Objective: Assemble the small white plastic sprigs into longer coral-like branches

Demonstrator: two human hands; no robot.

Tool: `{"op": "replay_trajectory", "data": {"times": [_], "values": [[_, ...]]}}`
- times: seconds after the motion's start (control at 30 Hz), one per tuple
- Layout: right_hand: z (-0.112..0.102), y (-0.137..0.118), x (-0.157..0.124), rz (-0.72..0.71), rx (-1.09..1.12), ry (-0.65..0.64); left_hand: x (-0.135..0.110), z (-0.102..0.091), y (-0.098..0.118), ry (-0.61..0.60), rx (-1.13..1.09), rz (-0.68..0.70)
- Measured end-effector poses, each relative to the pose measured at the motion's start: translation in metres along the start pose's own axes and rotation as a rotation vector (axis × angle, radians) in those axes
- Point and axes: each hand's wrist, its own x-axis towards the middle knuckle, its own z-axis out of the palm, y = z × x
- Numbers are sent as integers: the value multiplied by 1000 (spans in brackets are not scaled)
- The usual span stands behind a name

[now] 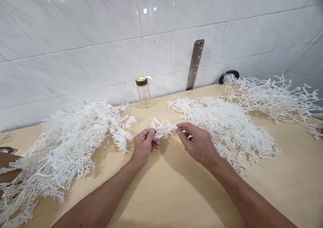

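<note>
My left hand [144,143] and my right hand [195,142] meet above the middle of the wooden table [171,191]. Between them they pinch a small white plastic sprig [163,128], one hand at each end. The sprig is branched and feathery. My left fingers are curled on its left end, my right fingertips pinched on its right end. A large heap of the same white sprigs [68,143] lies to the left of my left hand. Another heap [227,127] lies just behind and right of my right hand.
A clear bottle with a brown lid [143,91] stands at the back by the white tiled wall. A metal strip [194,64] leans on the wall. Larger white branch frames [272,95] lie at the far right, with a black curved handle [228,74] behind them.
</note>
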Motion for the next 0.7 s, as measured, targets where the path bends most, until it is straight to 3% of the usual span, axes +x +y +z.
{"op": "replay_trajectory", "data": {"times": [0.17,0.53,0.7], "values": [[29,7,-8,-58,-62,-173,-1,1,0,-64,20,19],[36,15,-6,-126,-41,-96,1,0,-3,-173,-93,11],[38,16,-7,-105,-36,-84,0,0,-3,-185,-5,53]]}}
